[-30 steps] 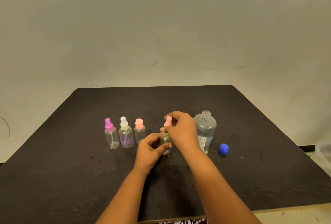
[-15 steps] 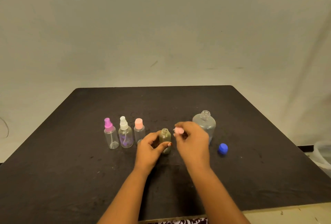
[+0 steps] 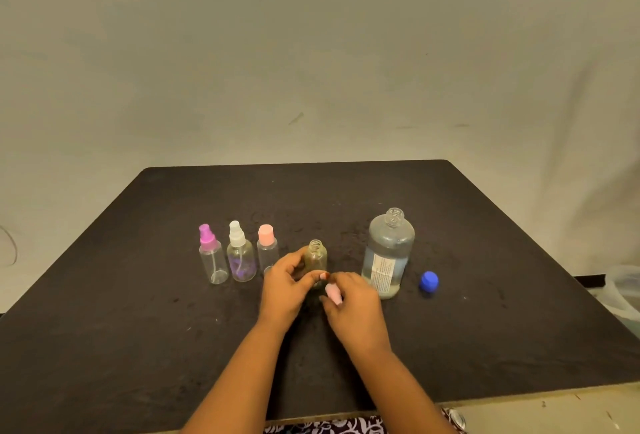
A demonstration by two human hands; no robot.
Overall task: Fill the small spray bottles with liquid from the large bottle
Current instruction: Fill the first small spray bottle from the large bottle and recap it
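Observation:
On the black table (image 3: 346, 191) my left hand (image 3: 287, 284) grips a small uncapped spray bottle (image 3: 316, 257) that stands upright. My right hand (image 3: 353, 305) holds its pale pink spray top (image 3: 333, 293) low over the table, just right of that bottle's base. The large clear bottle (image 3: 388, 253) stands open to the right, partly filled with liquid. Its blue cap (image 3: 429, 281) lies further right. Three small capped spray bottles stand in a row on the left: magenta top (image 3: 212, 255), white top (image 3: 239, 253), salmon cap (image 3: 266, 248).
A pale wall rises behind the table. The table's front edge runs near my forearms, with patterned cloth (image 3: 329, 428) below it. A clear plastic bag (image 3: 623, 291) sits off the right edge.
My right hand unscrewed the pink spray top from the small bottle, lifted it off and brought it down toward the table in front. My left hand stayed on the bottle.

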